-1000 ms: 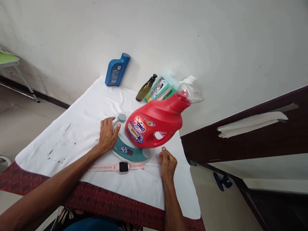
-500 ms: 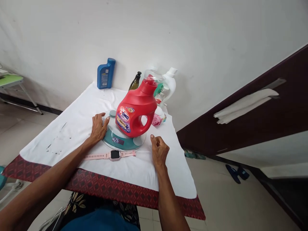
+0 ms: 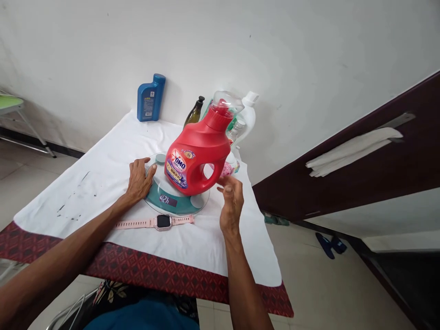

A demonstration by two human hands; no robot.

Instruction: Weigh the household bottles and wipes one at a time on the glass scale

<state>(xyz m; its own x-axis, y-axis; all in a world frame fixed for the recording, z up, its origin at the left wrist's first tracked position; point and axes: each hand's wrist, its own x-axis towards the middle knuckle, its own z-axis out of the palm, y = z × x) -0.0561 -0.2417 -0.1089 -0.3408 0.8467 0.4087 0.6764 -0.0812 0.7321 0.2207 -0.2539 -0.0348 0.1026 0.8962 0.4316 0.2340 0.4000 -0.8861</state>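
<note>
A red detergent bottle (image 3: pixel 201 149) with a clear cap stands on a round glass kitchen scale (image 3: pixel 185 207), whose lit display shows digits. My left hand (image 3: pixel 140 180) rests at the scale's left edge, thumb and fingers apart, holding nothing. Just right of the bottle's handle is my right hand (image 3: pixel 232 201), raised a little with its fingers partly spread and nothing in them; whether a fingertip touches the bottle I cannot tell. A pink-strapped smartwatch (image 3: pixel 163 222) lies flat in front of the scale.
Against the wall stand a blue bottle (image 3: pixel 150 98), a dark green pump bottle (image 3: pixel 194 111) and a white bottle (image 3: pixel 250 112), with a pink packet (image 3: pixel 229 168) partly hidden behind the red bottle. A white cloth (image 3: pixel 113 183) covers the table. Slippers (image 3: pixel 330 245) lie on the floor.
My right hand has opened from a loosely closed shape and its fingers have moved up toward the bottle's handle. My left hand stays by the scale. The view has shifted slightly.
</note>
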